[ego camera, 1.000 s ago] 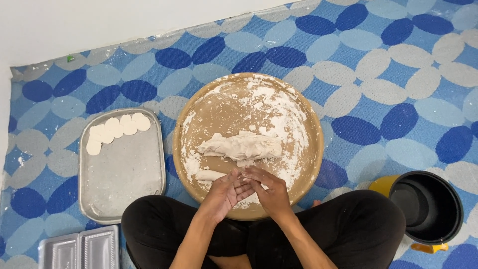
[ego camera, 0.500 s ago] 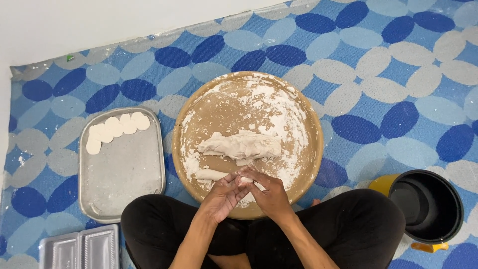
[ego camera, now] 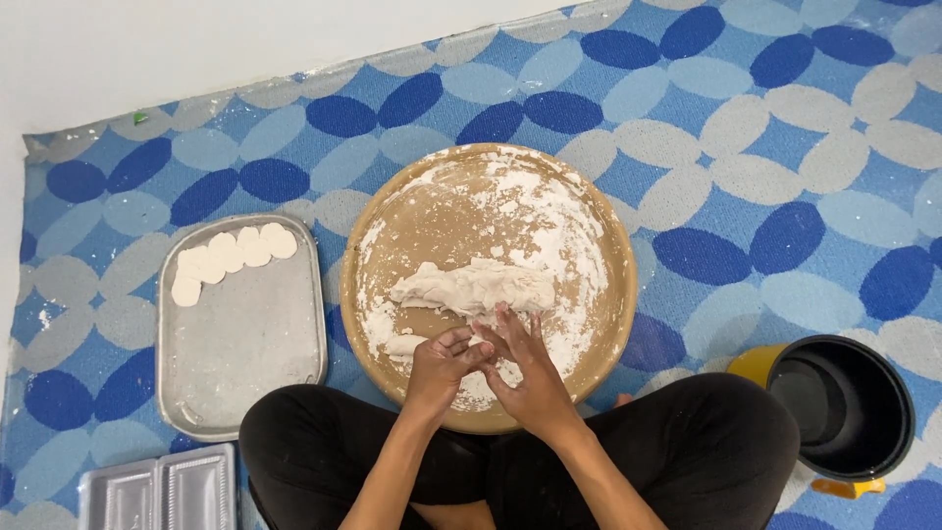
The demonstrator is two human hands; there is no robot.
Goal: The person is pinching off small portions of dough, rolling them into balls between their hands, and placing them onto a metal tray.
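A round wooden board (ego camera: 599, 236), dusted with white flour, lies on the mat in front of my crossed legs. A long lump of white dough (ego camera: 476, 287) rests across its middle. My left hand (ego camera: 442, 361) and my right hand (ego camera: 525, 368) meet over the near part of the board, fingers pressed together around a small piece of dough that is mostly hidden between them. A smaller strip of dough (ego camera: 402, 344) lies just left of my left hand.
A rectangular metal tray (ego camera: 245, 344) left of the board holds several flat white dough rounds (ego camera: 231, 255) along its far edge. A black pot with a yellow rim (ego camera: 844, 407) stands at the right. A shiny compartment mould (ego camera: 157, 491) sits at the bottom left. A blue patterned mat (ego camera: 765, 167) covers the floor.
My hands have stayed over the near part of the board, working the small piece between the fingers; my right fingers now spread forward a little toward the dough lump.
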